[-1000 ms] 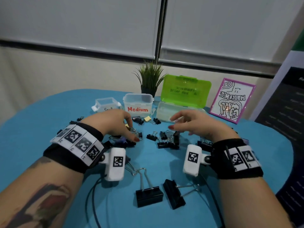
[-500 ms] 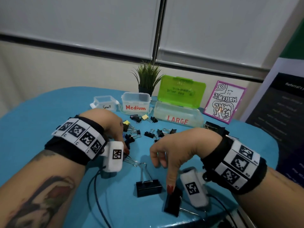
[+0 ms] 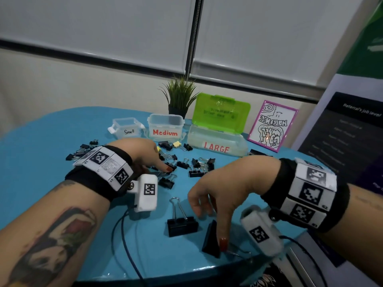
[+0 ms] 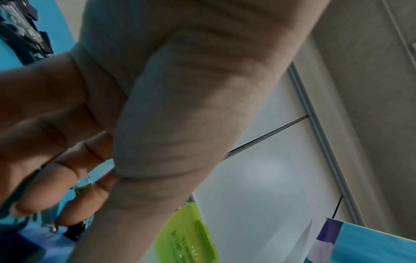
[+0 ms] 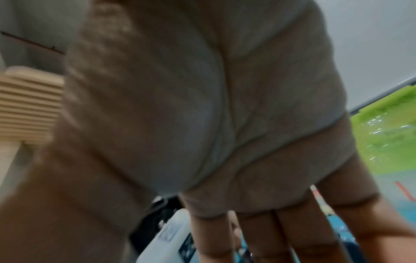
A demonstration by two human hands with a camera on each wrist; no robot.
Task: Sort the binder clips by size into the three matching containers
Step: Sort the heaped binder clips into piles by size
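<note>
Each forearm wears a broad black fabric wristband point(image 3: 93, 179) faced with white square-coded marker tiles point(image 3: 107, 162), plus a white camera pod point(image 3: 147, 192) trailing what looks like dark cable. Fingernails point(image 3: 223, 244) are painted red; the left forearm bears a tattoo point(image 3: 56, 245).

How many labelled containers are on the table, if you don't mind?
3, in a row at the back: Small on the left, Medium in the middle, LARGE on the right with its green lid up.
</note>
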